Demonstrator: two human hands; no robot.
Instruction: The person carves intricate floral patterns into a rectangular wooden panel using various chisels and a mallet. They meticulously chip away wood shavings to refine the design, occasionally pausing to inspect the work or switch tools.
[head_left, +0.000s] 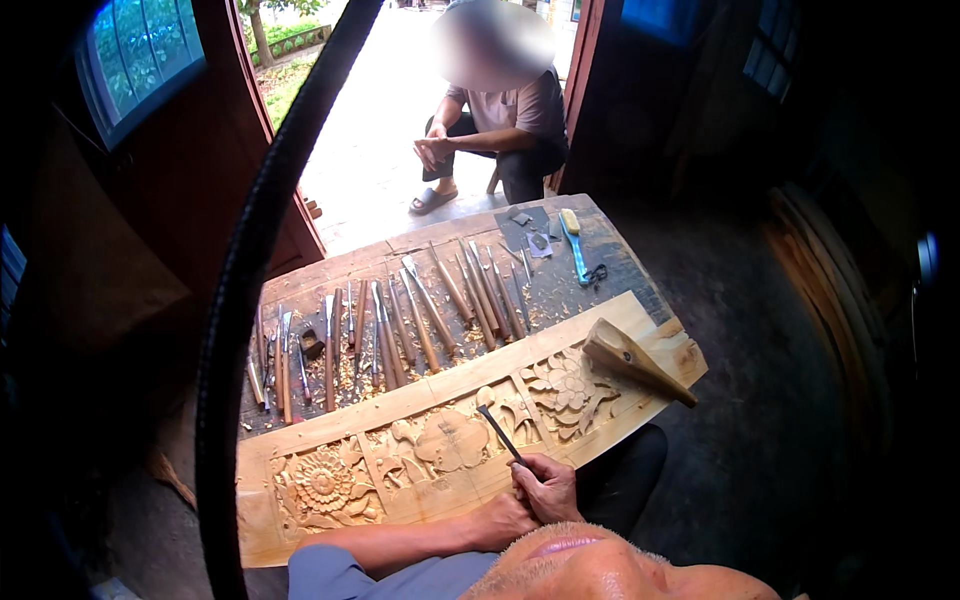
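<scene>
Head view: the chisel [500, 433] points to eleven o'clock, its long axis running back toward five. The right hand [548, 487] clamps it in its fingers; the left hand's [502, 522], I cannot tell.

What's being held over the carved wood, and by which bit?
A chisel, by its near end, in the right hand; I can't tell whether the left hand grips it too.

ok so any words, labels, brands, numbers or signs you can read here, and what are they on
No text can be read.
Carved panel: flowers and leaves, no lettering visible.
Held chisel, mallet, blue-handled brush: any marks are too small to make out.
</scene>
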